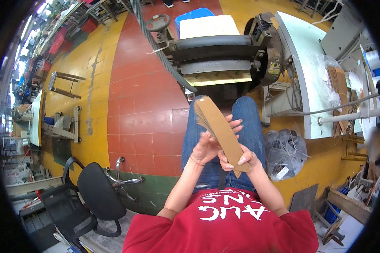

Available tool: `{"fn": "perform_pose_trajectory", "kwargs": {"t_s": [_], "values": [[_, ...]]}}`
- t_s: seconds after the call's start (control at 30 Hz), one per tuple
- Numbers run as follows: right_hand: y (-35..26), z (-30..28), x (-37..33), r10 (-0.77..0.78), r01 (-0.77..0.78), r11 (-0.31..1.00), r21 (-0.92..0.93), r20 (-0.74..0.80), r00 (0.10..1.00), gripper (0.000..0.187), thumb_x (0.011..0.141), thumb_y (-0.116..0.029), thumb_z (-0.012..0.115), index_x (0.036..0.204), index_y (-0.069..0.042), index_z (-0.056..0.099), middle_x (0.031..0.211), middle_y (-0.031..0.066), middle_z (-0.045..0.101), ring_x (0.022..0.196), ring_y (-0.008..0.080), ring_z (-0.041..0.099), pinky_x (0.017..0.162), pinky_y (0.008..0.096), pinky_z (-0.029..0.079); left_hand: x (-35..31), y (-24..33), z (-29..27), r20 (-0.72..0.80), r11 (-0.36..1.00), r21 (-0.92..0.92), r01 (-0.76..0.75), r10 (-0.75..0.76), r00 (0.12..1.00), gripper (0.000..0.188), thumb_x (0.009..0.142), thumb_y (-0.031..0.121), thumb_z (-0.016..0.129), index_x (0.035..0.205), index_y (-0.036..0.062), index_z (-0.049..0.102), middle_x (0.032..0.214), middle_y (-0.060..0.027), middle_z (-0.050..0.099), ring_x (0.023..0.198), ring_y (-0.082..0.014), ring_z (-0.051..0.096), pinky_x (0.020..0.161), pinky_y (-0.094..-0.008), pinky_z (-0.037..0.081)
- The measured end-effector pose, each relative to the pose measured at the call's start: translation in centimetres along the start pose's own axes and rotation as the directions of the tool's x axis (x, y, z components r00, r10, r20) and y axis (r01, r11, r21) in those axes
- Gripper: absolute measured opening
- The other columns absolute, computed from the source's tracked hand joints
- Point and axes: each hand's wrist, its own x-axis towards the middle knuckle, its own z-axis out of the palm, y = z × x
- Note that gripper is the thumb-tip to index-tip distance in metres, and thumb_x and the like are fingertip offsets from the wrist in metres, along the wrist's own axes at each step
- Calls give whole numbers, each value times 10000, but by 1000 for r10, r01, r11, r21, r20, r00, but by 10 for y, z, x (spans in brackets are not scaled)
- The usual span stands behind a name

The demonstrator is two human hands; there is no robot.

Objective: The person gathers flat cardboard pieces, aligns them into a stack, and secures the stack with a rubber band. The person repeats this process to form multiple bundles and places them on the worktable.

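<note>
A stack of long brown strips (221, 126), like cardboard or leather, lies slantwise above my lap. Its layers fan apart along the left edge near the far end, where a small white mark shows. My left hand (207, 148) cradles the stack from the left and below, its fingertips coming out past the right edge. At the near end my right hand (243, 159) pinches the strips, thumb on top and fingers at the sides. Parts of both hands are hidden under the stack.
Ahead of my knees stands a roller machine (215, 52) with a handwheel (158, 23) and a grey hose (150, 38). A pale table (306, 80) is at the right, with a clear plastic bag (285, 154) below it. A black chair (100, 192) stands at the left.
</note>
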Motion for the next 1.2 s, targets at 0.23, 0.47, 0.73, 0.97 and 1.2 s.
{"fn": "perform_pose_trajectory", "kwargs": {"t_s": [0.23, 0.47, 0.73, 0.97, 1.2], "values": [[-20, 26, 5, -57, -159, 657, -737, -258, 964, 563, 652, -205, 778, 1129, 25, 587, 1037, 112, 622, 872, 231, 637, 783, 350, 523, 9, 8, -14, -43, 985, -119, -128, 124, 991, 566, 775, 309, 642, 1242, 53, 448, 959, -56, 533, 1034, -273, 578, 1084, -456, 353], [-82, 180, -41, -455, 30, -888, -458, 887, 83, 251, 835, -194, 698, 1007, -25, 630, 928, 100, 660, 840, 262, 631, 773, 337, 496, 0, 38, -43, -108, 987, -67, -149, 141, 984, 482, 794, 283, 667, 1190, 65, 499, 1023, -110, 578, 952, -223, 583, 885, -408, 496], [-82, 295, -22, 246, 251, -937, 244, 969, -24, 273, 823, -203, 715, 1008, -23, 623, 907, 80, 648, 809, 224, 613, 746, 308, 484, -10, 16, -19, -123, 997, -35, -68, 63, 990, 578, 817, 409, 655, 1226, 37, 485, 1009, -135, 590, 956, -237, 592, 788, -364, 508], [-79, 303, -17, 312, 316, -901, 297, 950, -3, 294, 813, -211, 730, 1009, -22, 618, 889, 63, 636, 783, 191, 597, 722, 282, 473, -10, 22, -10, 18, 994, 113, 9, -11, 1000, 621, 913, 518, 500, 1303, 39, 430, 1048, -130, 598, 938, -201, 614, 772, -311, 514], [-78, 301, -15, 320, 357, -883, 305, 947, -16, 315, 803, -219, 745, 1010, -20, 612, 871, 45, 625, 756, 157, 581, 698, 257, 463, 1, 25, 1, -48, 974, 228, -12, 23, 999, 602, 844, 469, 575, 1270, 63, 446, 1025, -122, 597, 873, -200, 612, 722, -317, 512]]}}
